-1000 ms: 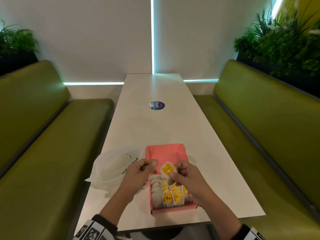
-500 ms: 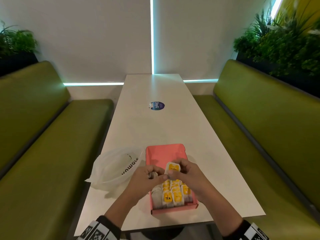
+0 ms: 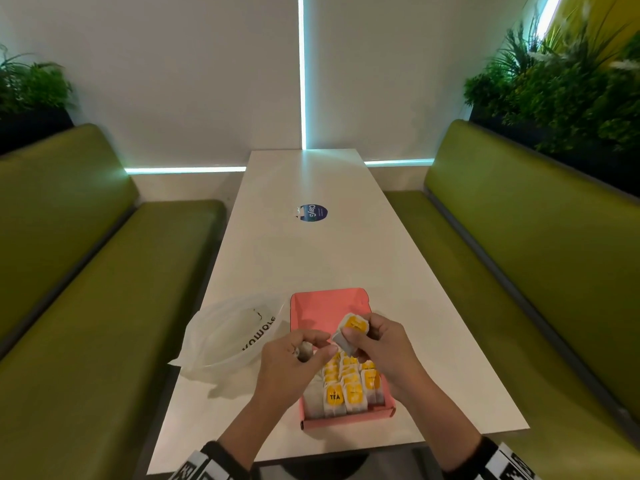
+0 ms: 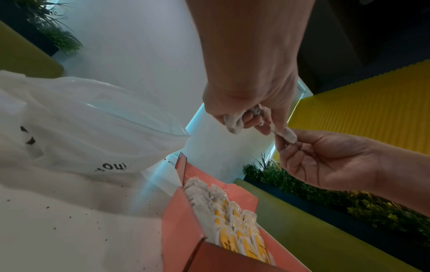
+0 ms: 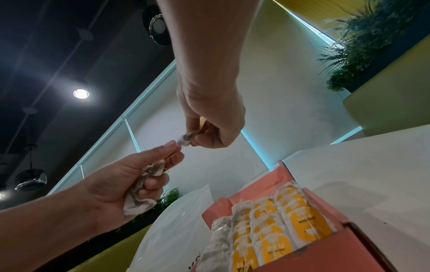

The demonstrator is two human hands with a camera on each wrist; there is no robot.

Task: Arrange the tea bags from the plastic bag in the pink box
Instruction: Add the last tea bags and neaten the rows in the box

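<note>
An open pink box [image 3: 313,422] lies at the table's near edge, with rows of yellow-tagged tea bags [image 3: 349,389] standing in its near half. My right hand [image 3: 356,336] pinches one tea bag [image 3: 354,328] above the box; its yellow tag faces up. My left hand [image 3: 313,348] grips crumpled tea bags [image 5: 139,198] in its palm. Its thumb and forefinger touch the lower corner of the right hand's tea bag [image 4: 287,137]. The white plastic bag [image 3: 228,336] lies left of the box.
A long white table [image 3: 311,258] runs away from me, with a round blue sticker [image 3: 312,213] on it. Green benches [image 3: 104,278] flank it on both sides. Plants stand behind the bench backs. Dark crumbs dot the table near the bag.
My left hand moved right to meet the right hand and now touches the corner of the yellow-tagged tea bag. The right hand shifted slightly up and right with it.
</note>
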